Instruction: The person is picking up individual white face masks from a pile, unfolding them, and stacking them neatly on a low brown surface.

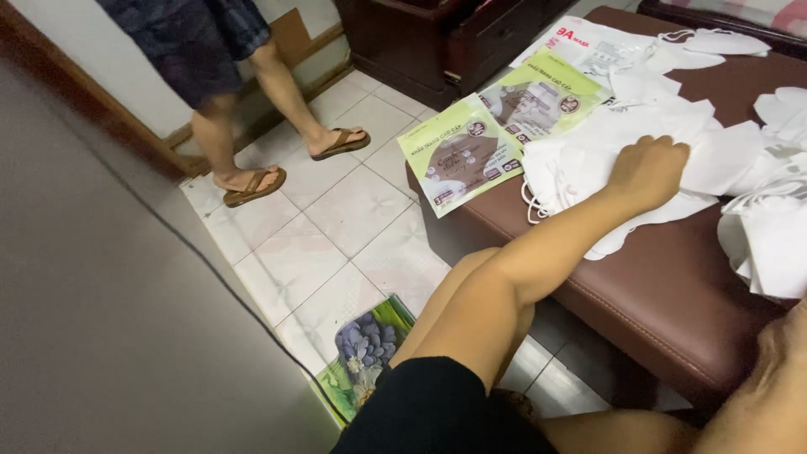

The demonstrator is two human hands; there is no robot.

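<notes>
A person seated on a tiled floor (pixel 353 210) works at a low brown padded bench (pixel 664 311), knees drawn up against its near edge. White face masks (pixel 731 160) lie in loose heaps over most of the bench top, thickest toward its right side, their ear loops trailing out over the brown padding. Two light-green flat packets (pixel 462 160) with a brown mask pictured on the front rest at the bench's left end, the nearer one overhanging the left edge, the farther one partly under the pile; a white printed packet (pixel 588 42) lies beyond them near the far corner. The person's left hand (pixel 649 168) reaches across from the near edge and rests on a stack of white masks (pixel 580 168) near the middle of the bench, fingers curled down into the masks with the knuckles up; whether the fingertips pinch a mask or only press on the stack cannot be told, as they are hidden under the hand. The left forearm crosses the near part of that stack and covers it. The right hand (pixel 769 395) shows only as a blurred edge at the lower right corner, and its fingers cannot be made out. On the floor beside the person's knees lies a glossy sheet (pixel 361 353) printed with purple flowers and green leaves. A second person in dark shorts and brown sandals (pixel 252 185) stands on the tiles by the far wall, well apart from the bench.
</notes>
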